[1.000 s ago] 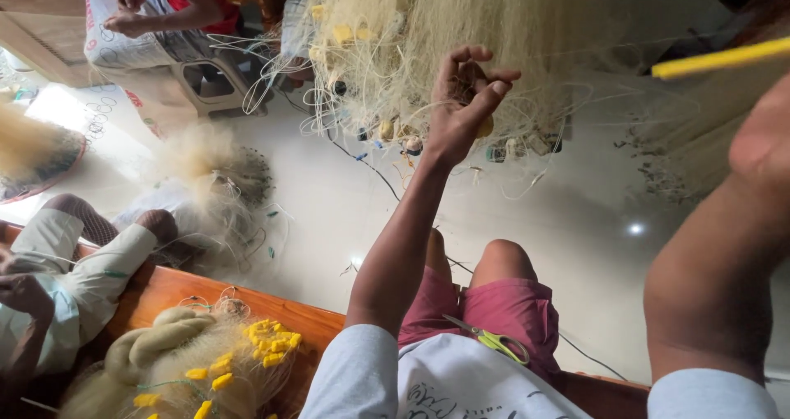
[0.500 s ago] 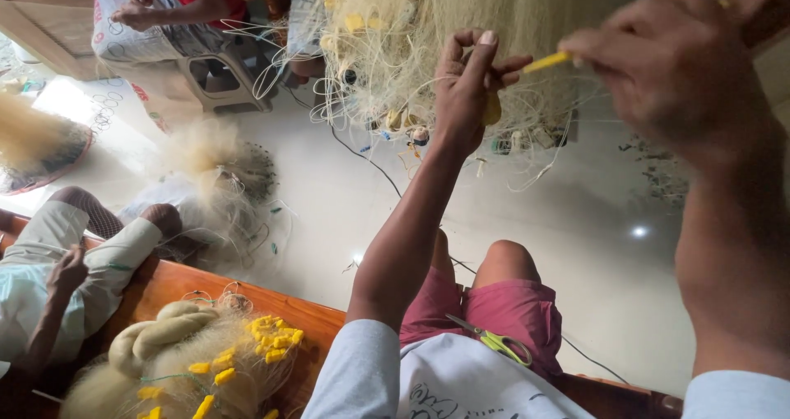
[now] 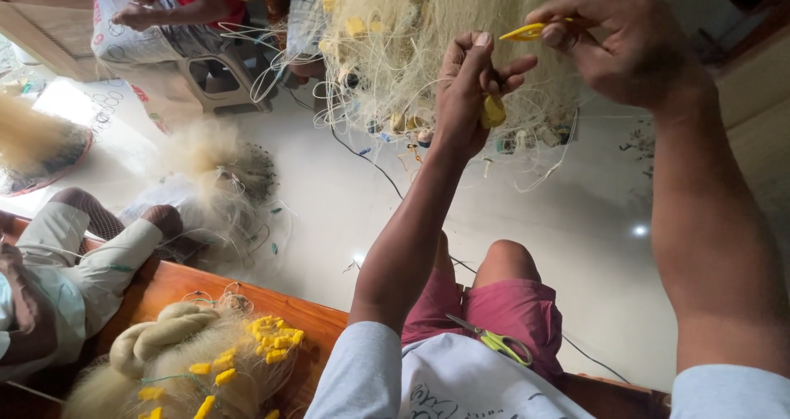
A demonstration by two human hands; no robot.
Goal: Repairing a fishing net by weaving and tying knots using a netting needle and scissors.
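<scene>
Fingers [image 3: 473, 65] of the left hand [image 3: 469, 98] are clamped on a yellow float [image 3: 493, 111]; the right hand [image 3: 625, 44] pinches a netting needle [image 3: 524, 32], which could be snagged in the fishing net [image 3: 428, 32].

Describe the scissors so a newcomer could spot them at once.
Start at the person's lap, where the dark red shorts meet the white cloth. The scissors lie there, shut blades pointing left. Their yellow-green handles set them apart from the plain yellow floats on the bench.
</scene>
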